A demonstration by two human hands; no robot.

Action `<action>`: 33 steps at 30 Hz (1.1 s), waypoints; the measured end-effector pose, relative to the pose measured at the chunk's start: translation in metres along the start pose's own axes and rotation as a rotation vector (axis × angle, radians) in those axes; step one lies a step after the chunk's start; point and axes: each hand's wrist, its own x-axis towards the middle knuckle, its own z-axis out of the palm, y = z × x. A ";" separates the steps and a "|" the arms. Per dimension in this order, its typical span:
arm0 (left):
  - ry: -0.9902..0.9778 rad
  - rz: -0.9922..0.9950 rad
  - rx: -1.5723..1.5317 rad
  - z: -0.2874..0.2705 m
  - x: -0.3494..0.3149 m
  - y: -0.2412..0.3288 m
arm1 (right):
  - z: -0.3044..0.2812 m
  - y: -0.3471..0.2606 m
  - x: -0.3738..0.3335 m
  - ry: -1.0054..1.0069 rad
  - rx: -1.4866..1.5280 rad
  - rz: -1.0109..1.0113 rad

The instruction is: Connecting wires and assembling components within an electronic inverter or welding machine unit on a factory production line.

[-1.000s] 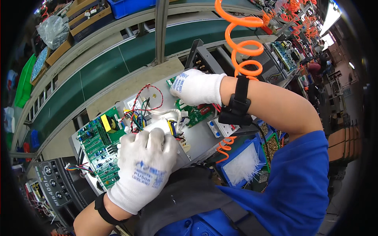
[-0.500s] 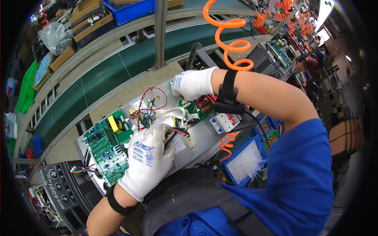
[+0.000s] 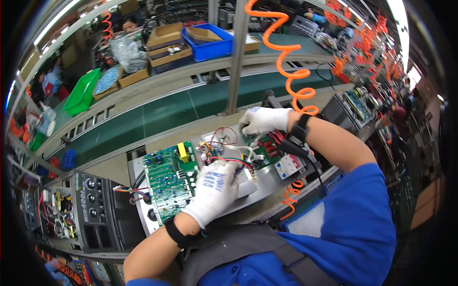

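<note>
My left hand [image 3: 215,188], in a white printed work glove, is closed at the bundle of coloured wires [image 3: 234,160] in the middle of a grey metal chassis [image 3: 245,195]. Its fingertips are partly hidden beneath the glove. Left of it lies a large green circuit board [image 3: 167,183] with a yellow transformer [image 3: 182,151]. My right hand [image 3: 265,120], gloved alike, curls at the chassis's far edge; what its fingers hold is hidden. Below it sit a smaller green board with red cylindrical parts [image 3: 271,148] and a white breaker switch [image 3: 289,166]. A twisted red wire loop [image 3: 224,136] stands between the hands.
An orange coiled hose [image 3: 298,74] hangs beside an upright metal post [image 3: 237,62]. Beyond runs a green conveyor [image 3: 167,112], with a blue bin [image 3: 210,45] and green tray [image 3: 82,93] behind. Black machine housings [image 3: 102,209] stand at left; another unit [image 3: 350,107] is at right.
The view has tilted up and turned, showing more of the far shelves. My left hand stays closed at the wires, its fingers shifted slightly. The right hand remains curled at the far edge.
</note>
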 end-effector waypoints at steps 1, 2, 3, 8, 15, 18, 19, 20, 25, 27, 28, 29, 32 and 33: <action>0.008 0.022 0.043 0.003 0.000 0.001 | 0.002 -0.008 -0.004 0.073 0.170 0.060; 0.086 0.080 0.075 0.006 0.000 0.002 | 0.005 -0.016 -0.007 0.064 0.075 0.006; 0.075 0.108 0.110 0.009 0.003 0.002 | 0.008 -0.026 -0.009 0.044 0.043 -0.019; -0.020 0.131 0.263 0.018 0.024 -0.008 | 0.003 -0.070 -0.034 0.484 0.293 0.118; -0.026 -0.261 0.018 -0.001 0.062 -0.049 | 0.040 -0.078 -0.060 0.559 0.962 0.186; 0.032 -0.288 -0.431 -0.020 0.054 -0.042 | 0.042 -0.062 -0.049 0.733 1.512 -0.269; 0.022 -0.254 -0.718 -0.031 0.041 -0.038 | 0.044 -0.061 -0.046 0.728 1.454 -0.322; 0.055 -0.227 -0.791 -0.039 0.023 -0.031 | 0.042 -0.057 -0.050 0.702 1.240 -0.259; -0.592 0.016 -0.425 -0.080 -0.090 -0.024 | 0.053 -0.059 -0.083 0.274 1.060 -0.284; -0.597 0.049 -0.476 -0.062 -0.120 -0.029 | 0.068 -0.064 -0.092 0.256 0.625 -0.175; -0.635 -0.041 -0.480 -0.057 -0.135 -0.035 | 0.078 -0.068 -0.092 0.354 0.464 -0.315; -0.535 0.020 -0.394 -0.048 -0.146 -0.037 | 0.085 -0.071 -0.088 0.466 0.406 -0.424; -0.532 0.052 -0.121 -0.026 -0.168 -0.033 | 0.100 -0.087 -0.067 0.685 0.146 -0.336; -0.578 0.067 -0.082 -0.026 -0.173 -0.029 | 0.101 -0.093 -0.063 0.723 0.116 -0.332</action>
